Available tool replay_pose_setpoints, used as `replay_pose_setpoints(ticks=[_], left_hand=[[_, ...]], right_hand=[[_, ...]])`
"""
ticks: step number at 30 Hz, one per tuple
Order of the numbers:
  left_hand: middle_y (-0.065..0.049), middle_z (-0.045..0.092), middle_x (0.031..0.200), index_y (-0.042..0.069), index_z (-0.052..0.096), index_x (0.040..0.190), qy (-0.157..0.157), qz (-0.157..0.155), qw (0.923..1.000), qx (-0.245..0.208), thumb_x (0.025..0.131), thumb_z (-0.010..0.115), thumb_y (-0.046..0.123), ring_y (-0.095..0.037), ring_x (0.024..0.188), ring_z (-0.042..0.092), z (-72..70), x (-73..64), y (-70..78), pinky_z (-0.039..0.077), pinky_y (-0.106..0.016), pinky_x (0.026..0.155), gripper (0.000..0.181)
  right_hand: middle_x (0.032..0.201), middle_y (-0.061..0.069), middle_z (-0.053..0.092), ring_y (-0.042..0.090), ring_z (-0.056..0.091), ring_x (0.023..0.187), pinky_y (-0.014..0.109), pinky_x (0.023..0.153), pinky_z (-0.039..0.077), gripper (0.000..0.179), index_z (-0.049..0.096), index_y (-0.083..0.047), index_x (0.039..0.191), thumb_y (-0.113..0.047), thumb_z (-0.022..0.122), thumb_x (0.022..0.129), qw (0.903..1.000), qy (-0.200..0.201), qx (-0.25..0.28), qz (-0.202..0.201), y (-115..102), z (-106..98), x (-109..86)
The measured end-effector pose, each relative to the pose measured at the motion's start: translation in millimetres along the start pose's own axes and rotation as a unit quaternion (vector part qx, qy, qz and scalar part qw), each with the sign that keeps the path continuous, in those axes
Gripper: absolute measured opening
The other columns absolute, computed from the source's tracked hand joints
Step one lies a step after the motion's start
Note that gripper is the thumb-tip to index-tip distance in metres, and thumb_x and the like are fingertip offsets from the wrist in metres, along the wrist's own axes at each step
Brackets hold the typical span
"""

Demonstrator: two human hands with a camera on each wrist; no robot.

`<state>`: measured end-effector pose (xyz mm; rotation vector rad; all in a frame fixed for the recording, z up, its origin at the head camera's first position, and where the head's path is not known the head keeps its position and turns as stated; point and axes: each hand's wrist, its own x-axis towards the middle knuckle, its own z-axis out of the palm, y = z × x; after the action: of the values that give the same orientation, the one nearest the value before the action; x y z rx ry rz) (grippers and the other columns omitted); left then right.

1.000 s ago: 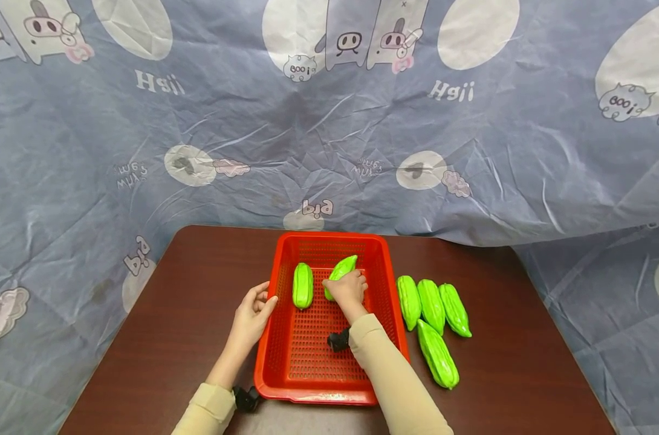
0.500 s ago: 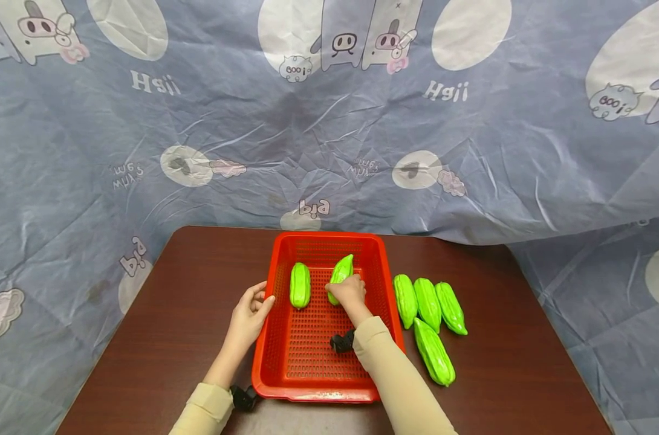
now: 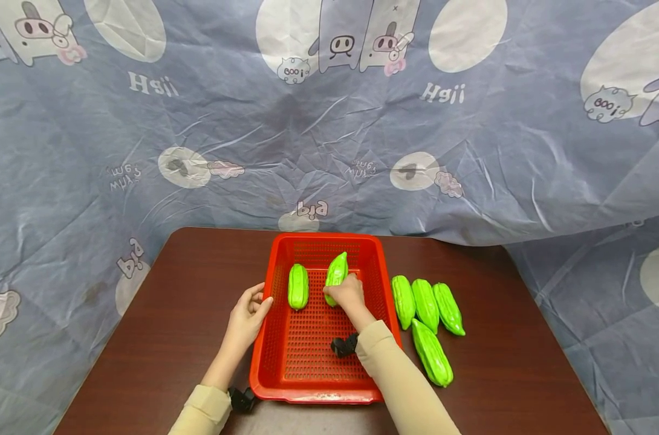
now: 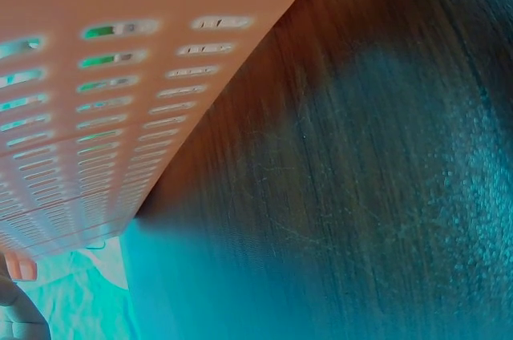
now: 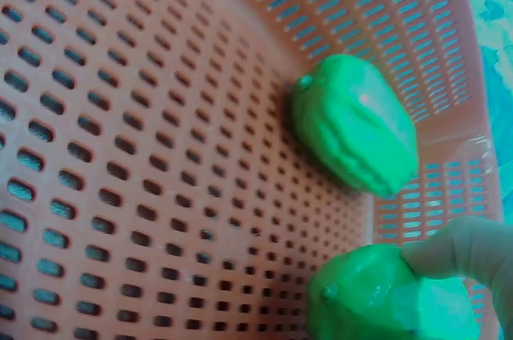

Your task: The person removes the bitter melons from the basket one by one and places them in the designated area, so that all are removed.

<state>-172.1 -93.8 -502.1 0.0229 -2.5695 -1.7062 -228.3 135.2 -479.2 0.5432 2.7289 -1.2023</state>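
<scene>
A red perforated plastic basket (image 3: 308, 368) stands on the table. My left hand (image 3: 246, 317) holds its left rim, thumb at the edge and fingers along the outside; in the left wrist view, fingertips (image 4: 22, 266) show at the lower left beside the basket wall. Inside the basket, my right hand (image 3: 348, 295) grips a green ridged gourd (image 3: 337, 270), its pointed end facing away. The right wrist view has the thumb (image 5: 453, 250) on top of this gourd (image 5: 369, 296). A second green gourd (image 3: 298, 287) lies lengthwise to its left, apart from it.
Several more green gourds (image 3: 426, 305) lie on the brown table (image 3: 503, 362) right of the basket, one (image 3: 432, 353) nearer the front. Behind the table hangs a grey-blue printed cloth (image 3: 308, 139). Black wrist cameras (image 3: 344, 345) sit under both wrists.
The gripped gourd has shifted slightly left in the basket and turned to lie straighter, with my right hand still on it. My left hand stays at the rim. The head view has drifted slightly.
</scene>
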Motion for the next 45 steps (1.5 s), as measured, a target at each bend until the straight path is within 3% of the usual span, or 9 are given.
replay_pose_setpoints(ticks=[6, 11, 16, 27, 45], left_hand=[[-0.014, 0.059, 0.114, 0.006, 0.049, 0.142, -0.002, 0.000, 1.0000, -0.007, 0.098, 0.062, 0.023, -0.008, 0.071, 0.050, -0.5, -0.1, -0.2, 0.043, -0.022, 0.060, 0.049], [-0.014, 0.058, 0.113, 0.006, 0.048, 0.143, -0.003, 0.000, 0.9999, -0.013, 0.098, 0.062, 0.023, -0.008, 0.070, 0.050, -0.9, -0.1, -0.7, 0.043, -0.022, 0.059, 0.050], [-0.014, 0.058, 0.112, 0.006, 0.048, 0.143, -0.002, 0.002, 0.9999, -0.013, 0.098, 0.063, 0.023, -0.008, 0.070, 0.050, -1.0, -0.6, -1.3, 0.043, -0.021, 0.059, 0.050], [-0.014, 0.059, 0.113, 0.006, 0.048, 0.143, 0.000, -0.004, 1.0000, -0.007, 0.098, 0.062, 0.024, -0.007, 0.068, 0.049, -0.2, -2.3, -4.4, 0.042, -0.022, 0.058, 0.050], [-0.014, 0.060, 0.112, 0.006, 0.048, 0.143, -0.007, -0.006, 0.9999, -0.011, 0.098, 0.062, 0.022, -0.007, 0.068, 0.049, 0.6, 0.8, -0.4, 0.041, -0.022, 0.058, 0.049]], right_hand=[[0.100, 0.019, 0.065, 0.032, 0.064, 0.090, 0.041, 0.080, 0.054, 0.050, 0.059, 0.005, 0.113, -0.020, 0.080, 0.075, 0.9993, -0.011, 0.022, -0.028, -7.4, -10.0, -5.3], [0.114, 0.021, 0.065, 0.034, 0.064, 0.101, 0.043, 0.086, 0.053, 0.061, 0.056, 0.007, 0.128, -0.020, 0.077, 0.078, 0.9972, -0.038, 0.041, -0.050, -12.9, -20.4, -11.2], [0.126, 0.021, 0.060, 0.033, 0.060, 0.109, 0.045, 0.089, 0.051, 0.072, 0.046, 0.003, 0.141, -0.021, 0.074, 0.079, 0.9948, -0.064, 0.064, -0.046, -16.8, -32.3, -20.6], [0.123, 0.021, 0.059, 0.031, 0.061, 0.105, 0.038, 0.079, 0.053, 0.073, 0.043, -0.002, 0.144, -0.014, 0.074, 0.079, 0.9886, -0.081, 0.120, -0.044, -10.6, -48.2, -35.4], [0.123, 0.026, 0.056, 0.036, 0.057, 0.109, 0.037, 0.078, 0.052, 0.075, 0.043, 0.001, 0.143, -0.007, 0.074, 0.075, 0.9872, -0.040, 0.141, -0.063, 13.6, -76.0, -50.2]])
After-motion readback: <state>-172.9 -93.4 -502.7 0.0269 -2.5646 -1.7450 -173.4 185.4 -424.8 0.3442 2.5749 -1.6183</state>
